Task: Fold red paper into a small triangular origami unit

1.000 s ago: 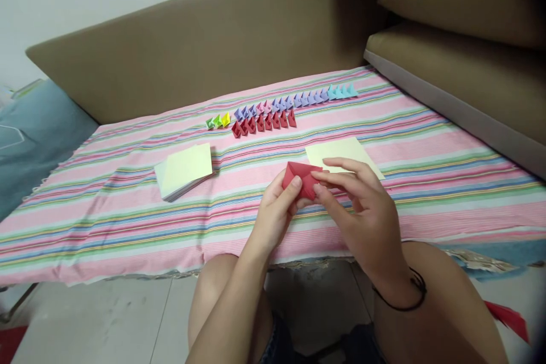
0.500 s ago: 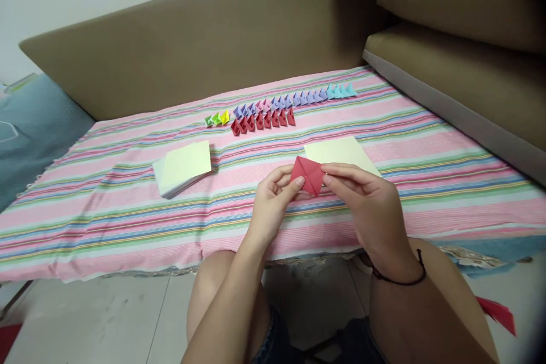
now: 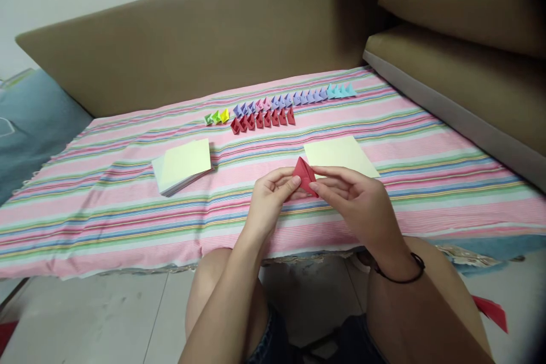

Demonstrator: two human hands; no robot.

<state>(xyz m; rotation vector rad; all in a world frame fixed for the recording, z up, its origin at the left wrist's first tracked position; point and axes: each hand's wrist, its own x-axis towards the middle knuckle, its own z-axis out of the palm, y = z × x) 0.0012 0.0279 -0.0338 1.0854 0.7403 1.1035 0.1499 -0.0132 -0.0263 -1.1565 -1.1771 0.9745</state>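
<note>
A small red folded paper (image 3: 303, 175) is held above the striped cloth between both hands, with one corner pointing up and away. My left hand (image 3: 273, 193) pinches its left side, thumb on top. On the right side, my right hand (image 3: 356, 193) grips it between thumb and fingers; a dark cord circles that wrist. Just behind my right hand lies a pale yellow sheet (image 3: 339, 153). Farther back stand small origami pieces: a row of red ones (image 3: 260, 120), and behind it a row of purple, pink and turquoise ones (image 3: 294, 99).
Green and yellow origami pieces (image 3: 216, 118) stand left of the rows. A stack of paper squares (image 3: 183, 165) lies at left on the striped cloth (image 3: 128, 227). Behind rises a brown backrest (image 3: 191, 45); cushions (image 3: 460, 79) are piled at right. Something red (image 3: 490, 311) shows low at right.
The red paper has gone from a flat, creased square to a narrower shape folded inward. My right hand has moved left, closer to my left hand.
</note>
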